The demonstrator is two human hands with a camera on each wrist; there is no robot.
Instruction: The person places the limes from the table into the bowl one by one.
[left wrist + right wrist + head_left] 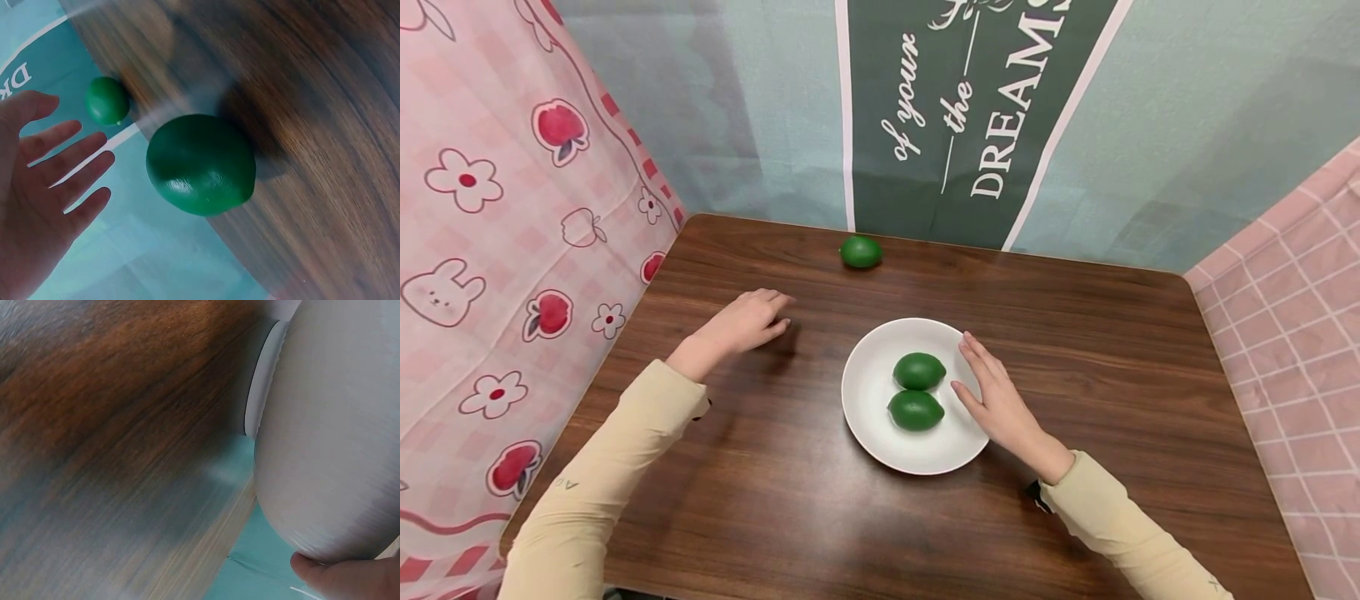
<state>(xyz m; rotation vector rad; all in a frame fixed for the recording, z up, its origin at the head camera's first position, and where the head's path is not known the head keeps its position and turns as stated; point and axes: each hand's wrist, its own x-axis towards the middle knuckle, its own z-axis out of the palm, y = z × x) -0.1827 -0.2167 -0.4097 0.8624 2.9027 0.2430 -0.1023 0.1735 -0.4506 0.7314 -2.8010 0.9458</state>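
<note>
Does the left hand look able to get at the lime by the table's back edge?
Probably yes: the left hand holds nothing, and the head view shows nothing between it and the back-edge lime. The nearer lime in the left wrist view doesn't seem to block the way.

Left arm [602, 467], sleeved in cream, enters over the surface's [1120, 350] near left corner and angles toward the far edge; left hand [745, 323] held above the left half, fingers extended toward the right edge, slightly bent and separated, thumb apart. Right arm [1123, 517], same sleeve, crosses the near edge right of centre; right hand [1000, 404] reaches obliquely inward and toward the far edge, fingers straight and close together, thumb spread from them.
</note>
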